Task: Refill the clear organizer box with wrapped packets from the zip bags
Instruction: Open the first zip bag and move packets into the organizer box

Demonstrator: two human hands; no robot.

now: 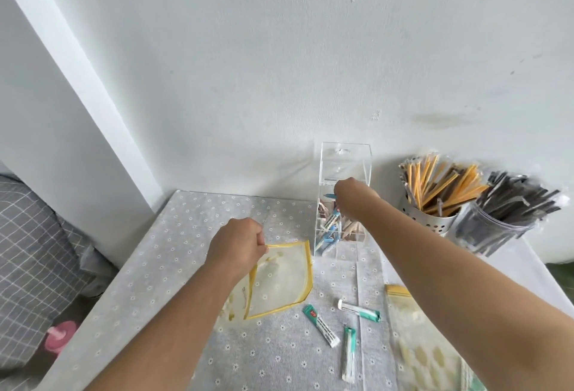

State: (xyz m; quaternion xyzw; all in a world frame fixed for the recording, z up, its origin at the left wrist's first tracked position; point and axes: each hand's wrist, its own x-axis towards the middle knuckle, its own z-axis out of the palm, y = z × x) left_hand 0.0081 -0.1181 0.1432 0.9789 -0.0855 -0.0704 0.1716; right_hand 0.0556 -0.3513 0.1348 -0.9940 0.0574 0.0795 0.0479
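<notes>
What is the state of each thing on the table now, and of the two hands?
Left hand: closed, gripping the zip bag's top edge.
Yellow-edged zip bag: held up, looks empty.
Right hand: over the organizer, pinching a blue packet.
Clear organizer box: lid up, partly filled.
Three green packets: lying loose on the table.
Second zip bag: lying flat.

From my remote feed: a perforated metal holder [430, 219] of wrapped orange sticks [441, 182] beside a clear cup [487, 229] of dark sticks [515, 194] on the floral-clothed counter [174, 266]; a pink object [59, 334] on checked bedding [28, 235].
</notes>
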